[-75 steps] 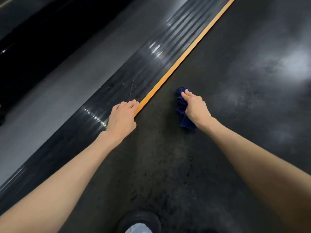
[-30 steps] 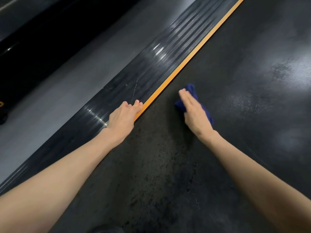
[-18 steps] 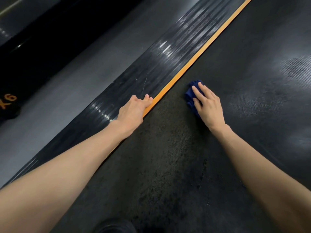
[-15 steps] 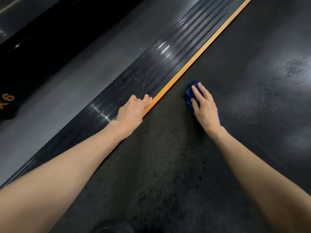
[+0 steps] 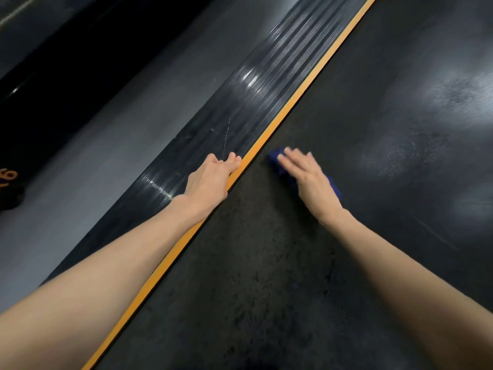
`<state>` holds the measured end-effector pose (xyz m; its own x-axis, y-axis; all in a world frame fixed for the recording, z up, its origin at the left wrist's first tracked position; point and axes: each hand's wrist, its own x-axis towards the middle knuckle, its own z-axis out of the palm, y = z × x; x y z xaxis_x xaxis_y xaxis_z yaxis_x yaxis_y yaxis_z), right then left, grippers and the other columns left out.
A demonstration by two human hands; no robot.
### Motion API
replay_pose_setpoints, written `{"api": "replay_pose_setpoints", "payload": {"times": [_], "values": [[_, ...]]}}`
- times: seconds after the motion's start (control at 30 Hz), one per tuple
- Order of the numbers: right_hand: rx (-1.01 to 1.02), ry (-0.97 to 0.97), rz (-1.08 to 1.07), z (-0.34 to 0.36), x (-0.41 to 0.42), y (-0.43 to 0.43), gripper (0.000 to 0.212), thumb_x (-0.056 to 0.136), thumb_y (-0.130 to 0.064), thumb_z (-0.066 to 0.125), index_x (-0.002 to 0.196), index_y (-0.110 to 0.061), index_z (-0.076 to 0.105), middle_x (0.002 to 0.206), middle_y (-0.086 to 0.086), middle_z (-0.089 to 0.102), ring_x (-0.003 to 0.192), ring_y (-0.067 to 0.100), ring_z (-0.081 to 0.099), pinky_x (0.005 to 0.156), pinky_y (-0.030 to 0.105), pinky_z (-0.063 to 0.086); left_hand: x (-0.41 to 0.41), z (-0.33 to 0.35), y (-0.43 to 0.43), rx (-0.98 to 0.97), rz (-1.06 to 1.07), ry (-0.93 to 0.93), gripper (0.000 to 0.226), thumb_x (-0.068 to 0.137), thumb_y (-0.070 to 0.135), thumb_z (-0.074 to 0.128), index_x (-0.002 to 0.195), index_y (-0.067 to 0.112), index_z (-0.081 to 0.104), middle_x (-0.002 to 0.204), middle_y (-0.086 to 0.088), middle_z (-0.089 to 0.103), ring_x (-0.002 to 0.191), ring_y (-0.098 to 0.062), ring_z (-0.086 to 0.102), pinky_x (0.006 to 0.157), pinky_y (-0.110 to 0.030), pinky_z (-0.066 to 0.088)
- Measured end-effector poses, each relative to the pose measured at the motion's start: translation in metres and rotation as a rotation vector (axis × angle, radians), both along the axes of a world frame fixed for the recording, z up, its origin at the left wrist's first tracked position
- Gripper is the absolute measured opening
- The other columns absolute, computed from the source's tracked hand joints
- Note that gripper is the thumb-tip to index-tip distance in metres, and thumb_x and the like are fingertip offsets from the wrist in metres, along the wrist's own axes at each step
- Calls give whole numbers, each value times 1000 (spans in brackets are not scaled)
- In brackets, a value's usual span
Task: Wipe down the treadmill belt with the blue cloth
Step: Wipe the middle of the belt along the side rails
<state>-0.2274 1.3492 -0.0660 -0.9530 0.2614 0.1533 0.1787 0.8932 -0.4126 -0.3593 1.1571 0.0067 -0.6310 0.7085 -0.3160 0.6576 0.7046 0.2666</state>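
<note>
- Fingers (image 5: 232, 157) of the left hand (image 5: 210, 180): loosely bent, holding nothing, resting on the side rail (image 5: 240, 108) with the tips at the orange stripe (image 5: 293, 102).
- Fingers (image 5: 293, 156) of the right hand (image 5: 312, 182): straight, blurred, pressing flat on the blue cloth (image 5: 274, 158) without curling round it.
- Blue cloth: bunched under the right palm on the treadmill belt (image 5: 373, 129), just beside the orange stripe; blue shows ahead of the fingertips and behind the heel of the hand.
- Progress, judged: wiping under way at the belt's left edge. Dark specks lie between the forearms, so that stretch looks unfinished. The far right carries a pale sheen; whether it is wiped, I cannot tell.
- Surroundings: grey floor (image 5: 106, 156) at left with a dark object bearing orange marks (image 5: 8, 182), then the ribbed glossy rail, the stripe, and the textured black belt.
</note>
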Motion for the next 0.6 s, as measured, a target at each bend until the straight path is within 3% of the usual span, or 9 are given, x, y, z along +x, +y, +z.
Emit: {"api": "replay_pose_setpoints", "payload": {"times": [0.1, 0.17, 0.27, 0.33, 0.4, 0.5, 0.53, 0.6], "values": [[-150, 74, -407, -7, -23, -21, 56, 84, 15, 42, 135, -9, 47, 140, 13, 45, 132, 30, 37, 115, 37, 19, -1, -4, -2, 38, -10, -7, 73, 87, -2, 57, 148, 23, 25, 141, -6, 39, 130, -19, 36, 86, -36, 49], [-172, 130, -453, -4, -23, -33, 48, 88, 6, 48, 133, -9, 50, 131, 11, 52, 119, 26, 43, 104, 30, 34, -3, -7, -3, 60, -28, -2, 73, 87, -2, 57, 148, 23, 24, 143, -6, 38, 129, -19, 36, 85, -34, 49], [-118, 130, -363, 6, -10, -39, 40, 90, -7, 56, 130, -12, 54, 115, 7, 56, 101, 18, 44, 87, 22, 35, -1, -6, -4, 73, -8, -13, 73, 87, -2, 57, 148, 23, 24, 140, -9, 40, 127, -20, 40, 88, -34, 49], [-95, 107, -275, 9, 5, -59, 38, 86, -7, 61, 124, -11, 58, 107, 8, 57, 93, 17, 45, 85, 31, 42, 1, -4, -3, 77, -1, -19, 73, 88, -2, 57, 148, 22, 23, 139, -10, 39, 125, -21, 42, 91, -35, 50], [-39, 56, -52, 7, 21, -89, 37, 83, -6, 64, 119, -11, 61, 106, 8, 59, 89, 21, 48, 79, 38, 47, 0, -3, -4, 77, -6, -10, 73, 88, -1, 57, 148, 22, 22, 139, -10, 39, 123, -21, 43, 89, -35, 50], [185, -26, 356, 11, 27, -79, 40, 80, -5, 65, 119, -11, 61, 112, 9, 61, 83, 22, 50, 70, 36, 48, -3, -3, -4, 65, -29, -2, 73, 88, 1, 57, 148, 23, 22, 138, -11, 40, 125, -21, 42, 86, -34, 48], [237, -29, 389, 14, 21, -64, 39, 81, -5, 63, 120, -11, 61, 113, 8, 61, 82, 23, 51, 70, 36, 47, -4, -4, -4, 65, -27, -7, 72, 88, 2, 57, 147, 24, 23, 137, -11, 40, 124, -21, 43, 84, -33, 48], [247, -7, 237, 12, 4, -44, 35, 85, -3, 59, 119, -11, 60, 114, 8, 60, 81, 25, 48, 73, 41, 48, -6, -8, -4, 59, -10, -24, 72, 88, 1, 57, 147, 26, 24, 135, -12, 39, 122, -21, 45, 79, -32, 46]]}}
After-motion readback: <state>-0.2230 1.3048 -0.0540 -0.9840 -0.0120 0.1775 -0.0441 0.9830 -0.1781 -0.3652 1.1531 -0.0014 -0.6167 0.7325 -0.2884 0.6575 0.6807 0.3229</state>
